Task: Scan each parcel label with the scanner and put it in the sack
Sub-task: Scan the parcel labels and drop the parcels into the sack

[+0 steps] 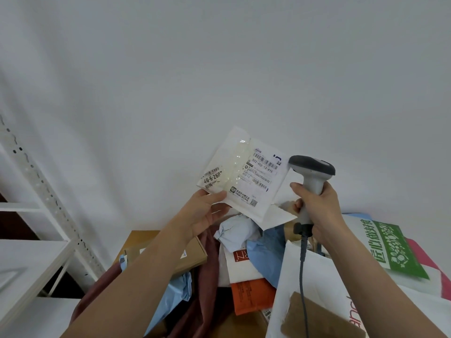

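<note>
The person's left hand pinches a flat white parcel by its lower left corner, thumb on the front and fingers behind, and holds it up in front of the plain wall with the printed label turned toward the face. That grip leaves the barcodes uncovered, probably so that nothing blocks the read. At three o'clock from the parcel, the right hand is wrapped around the grip of the grey corded scanner, whose head sits just beside the label's right edge and faces it. From this, the scan seems to be the step in hand. At six o'clock lies a heap of other parcels, blue, white, orange and brown. Which item is the sack cannot be told.
</note>
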`<action>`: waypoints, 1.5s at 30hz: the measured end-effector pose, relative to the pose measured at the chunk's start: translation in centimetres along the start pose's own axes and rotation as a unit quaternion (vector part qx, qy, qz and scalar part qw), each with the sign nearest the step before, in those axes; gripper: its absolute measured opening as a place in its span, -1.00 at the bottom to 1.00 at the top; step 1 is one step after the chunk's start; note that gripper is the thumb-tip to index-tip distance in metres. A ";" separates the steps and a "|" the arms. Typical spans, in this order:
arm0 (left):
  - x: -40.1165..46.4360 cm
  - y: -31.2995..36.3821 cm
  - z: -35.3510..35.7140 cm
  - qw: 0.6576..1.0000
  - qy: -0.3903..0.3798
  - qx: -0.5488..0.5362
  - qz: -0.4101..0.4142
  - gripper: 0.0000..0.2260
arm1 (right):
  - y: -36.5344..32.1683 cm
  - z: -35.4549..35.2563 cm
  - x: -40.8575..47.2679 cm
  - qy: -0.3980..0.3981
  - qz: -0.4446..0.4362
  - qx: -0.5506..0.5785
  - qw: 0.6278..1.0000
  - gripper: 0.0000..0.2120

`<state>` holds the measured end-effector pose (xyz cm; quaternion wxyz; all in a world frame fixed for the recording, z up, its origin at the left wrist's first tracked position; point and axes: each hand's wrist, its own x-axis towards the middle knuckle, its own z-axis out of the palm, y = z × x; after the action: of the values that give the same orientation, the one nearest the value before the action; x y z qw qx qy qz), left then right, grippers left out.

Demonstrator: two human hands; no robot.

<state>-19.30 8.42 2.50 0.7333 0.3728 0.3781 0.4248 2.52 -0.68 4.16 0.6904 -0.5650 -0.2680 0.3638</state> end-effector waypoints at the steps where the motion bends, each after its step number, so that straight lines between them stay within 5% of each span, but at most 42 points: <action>1: 0.1 0.0 -0.1 1.000 0.011 -0.020 0.004 -0.82 | -0.3 0.0 -0.1 -0.004 0.010 0.000 1.000 -0.74; 13: 1.4 -0.5 -2.2 0.962 0.158 -0.223 0.011 -0.83 | -3.4 1.1 -3.6 -0.272 0.081 0.027 0.959 -0.79; 45: 2.0 -2.2 -4.7 0.929 0.211 -0.300 0.060 -0.66 | -6.3 1.1 -6.4 -0.284 0.079 0.033 0.955 -0.57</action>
<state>-21.91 10.52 -1.92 0.6875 0.0593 0.3564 0.6300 -0.83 -5.79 10.83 0.5730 -0.4346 -0.3956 0.5712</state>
